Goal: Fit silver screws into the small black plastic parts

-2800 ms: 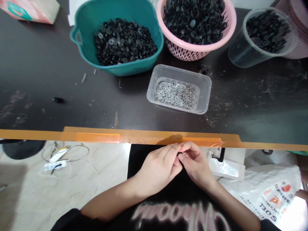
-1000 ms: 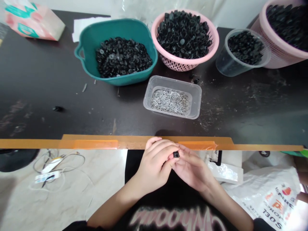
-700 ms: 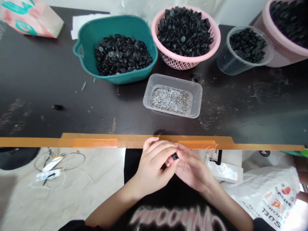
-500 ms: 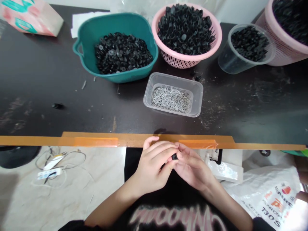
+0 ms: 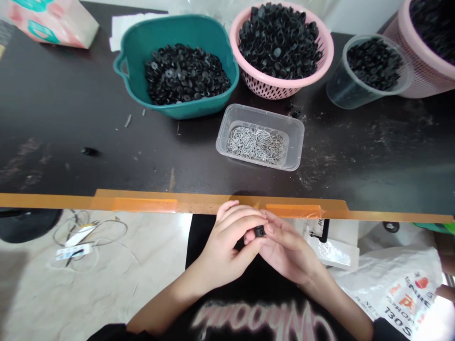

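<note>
Between my hands, just below the taped table edge, is a small black plastic part. The fingers and thumb of my left hand pinch it from the left. My right hand grips the same part from the right with its thumb and fingers. Beyond them on the table stands a clear plastic box of small metal pins. Behind it are a green basin of black round plastic pieces and a pink basket heaped with black plastic caps.
A clear tub of black pieces and another pink basket stand at the right. One loose black part lies on the left of the dark table. A tissue pack sits at the back left. Orange tape lines the front edge.
The view has shifted slightly, so the table items appear a little further right and higher. The small black part shows more between my fingers; both hands still hold it.
</note>
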The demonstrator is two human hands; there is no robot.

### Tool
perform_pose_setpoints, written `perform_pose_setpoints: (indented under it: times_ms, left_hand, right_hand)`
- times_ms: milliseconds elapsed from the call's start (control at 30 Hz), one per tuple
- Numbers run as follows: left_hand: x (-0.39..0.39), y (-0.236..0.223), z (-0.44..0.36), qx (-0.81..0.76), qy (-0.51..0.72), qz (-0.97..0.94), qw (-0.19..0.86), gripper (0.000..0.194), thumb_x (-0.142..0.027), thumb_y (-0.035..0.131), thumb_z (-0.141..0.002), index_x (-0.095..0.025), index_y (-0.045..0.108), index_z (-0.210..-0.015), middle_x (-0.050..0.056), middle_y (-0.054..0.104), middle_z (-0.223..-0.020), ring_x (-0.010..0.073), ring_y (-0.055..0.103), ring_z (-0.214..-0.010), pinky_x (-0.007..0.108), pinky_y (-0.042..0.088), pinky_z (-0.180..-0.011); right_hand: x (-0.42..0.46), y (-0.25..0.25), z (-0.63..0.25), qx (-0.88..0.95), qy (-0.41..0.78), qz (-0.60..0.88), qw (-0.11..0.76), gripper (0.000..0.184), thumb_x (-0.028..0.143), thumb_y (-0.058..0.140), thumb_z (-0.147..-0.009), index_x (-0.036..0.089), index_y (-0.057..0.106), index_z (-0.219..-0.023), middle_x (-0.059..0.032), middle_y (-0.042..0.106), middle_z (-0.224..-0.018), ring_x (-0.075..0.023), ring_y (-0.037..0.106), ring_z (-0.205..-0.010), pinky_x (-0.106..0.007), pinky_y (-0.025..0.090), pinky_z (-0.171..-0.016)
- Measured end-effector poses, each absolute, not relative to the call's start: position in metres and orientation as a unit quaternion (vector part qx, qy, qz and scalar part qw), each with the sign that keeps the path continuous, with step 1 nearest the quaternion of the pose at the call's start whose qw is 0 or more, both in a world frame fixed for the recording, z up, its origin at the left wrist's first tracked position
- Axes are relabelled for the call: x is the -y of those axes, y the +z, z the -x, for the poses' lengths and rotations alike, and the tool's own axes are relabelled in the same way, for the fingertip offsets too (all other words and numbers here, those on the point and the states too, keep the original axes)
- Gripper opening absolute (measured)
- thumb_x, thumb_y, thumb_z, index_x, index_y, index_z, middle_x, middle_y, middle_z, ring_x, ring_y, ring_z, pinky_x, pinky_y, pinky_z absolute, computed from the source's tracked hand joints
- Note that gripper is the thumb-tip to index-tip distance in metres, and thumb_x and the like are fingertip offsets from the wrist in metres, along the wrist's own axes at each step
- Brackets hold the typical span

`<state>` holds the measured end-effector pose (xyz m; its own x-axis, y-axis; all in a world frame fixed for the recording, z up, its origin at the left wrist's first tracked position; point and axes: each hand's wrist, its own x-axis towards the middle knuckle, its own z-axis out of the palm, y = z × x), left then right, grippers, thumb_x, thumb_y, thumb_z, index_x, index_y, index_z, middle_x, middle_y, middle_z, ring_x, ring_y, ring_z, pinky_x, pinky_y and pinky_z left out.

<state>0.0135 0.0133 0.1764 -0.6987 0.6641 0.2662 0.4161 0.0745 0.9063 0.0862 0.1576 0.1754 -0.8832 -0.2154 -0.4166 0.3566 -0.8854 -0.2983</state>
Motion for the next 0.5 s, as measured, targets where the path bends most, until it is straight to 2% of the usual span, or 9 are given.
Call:
perform_pose_setpoints:
  times_ms: [167, 300, 400, 500]
  left_hand:
    - [-0.0119, 0.1799, -0.0143, -0.731, 0.563, -0.375, 0.092, 0.023, -0.013, 0.062, -0.09, -0.018, 0.062, -0.112, 0.003, 0.068, -0.114, 0.0137, 0.062, -0.109, 0.036, 0.031, -0.113]
    - [-0.0108, 0.1834, -0.0126, -0.729, 0.558, -0.384, 0.099, 0.025, -0.014, 0.064, -0.089, -0.018, 0.061, -0.114, 0.003, 0.066, -0.116, 0.0149, 0.06, -0.11, 0.036, 0.031, -0.112]
    - [-0.0085, 0.1847, -0.009, -0.704, 0.573, -0.4, 0.128, 0.026, -0.014, 0.058, -0.093, -0.019, 0.06, -0.119, 0.005, 0.065, -0.121, 0.017, 0.058, -0.113, 0.037, 0.037, -0.107]
    - [-0.0055, 0.1842, -0.0059, -0.708, 0.566, -0.402, 0.132, 0.024, -0.012, 0.055, -0.095, -0.021, 0.062, -0.116, 0.005, 0.064, -0.12, 0.0164, 0.057, -0.111, 0.036, 0.041, -0.102]
  right_hand:
    - [-0.1577, 0.18, -0.0877, -0.205, -0.954, -0.165, 0.145, 0.014, 0.02, 0.06, -0.095, 0.016, 0.066, -0.108, -0.0068, 0.069, -0.098, -0.0125, 0.066, -0.092, -0.026, 0.051, -0.094]
    - [-0.1592, 0.1828, -0.0892, -0.226, -0.95, -0.168, 0.133, 0.015, 0.017, 0.064, -0.092, 0.02, 0.066, -0.107, -0.0041, 0.069, -0.095, -0.0125, 0.067, -0.087, -0.026, 0.053, -0.087]
    - [-0.1623, 0.1816, -0.0901, -0.247, -0.945, -0.176, 0.123, 0.013, 0.02, 0.065, -0.092, 0.02, 0.068, -0.104, -0.0025, 0.067, -0.093, -0.012, 0.066, -0.084, -0.026, 0.054, -0.084]
    - [-0.1655, 0.177, -0.0917, -0.285, -0.935, -0.178, 0.112, 0.011, 0.02, 0.064, -0.093, 0.02, 0.07, -0.102, -0.0012, 0.065, -0.094, -0.0093, 0.065, -0.08, -0.023, 0.053, -0.081]
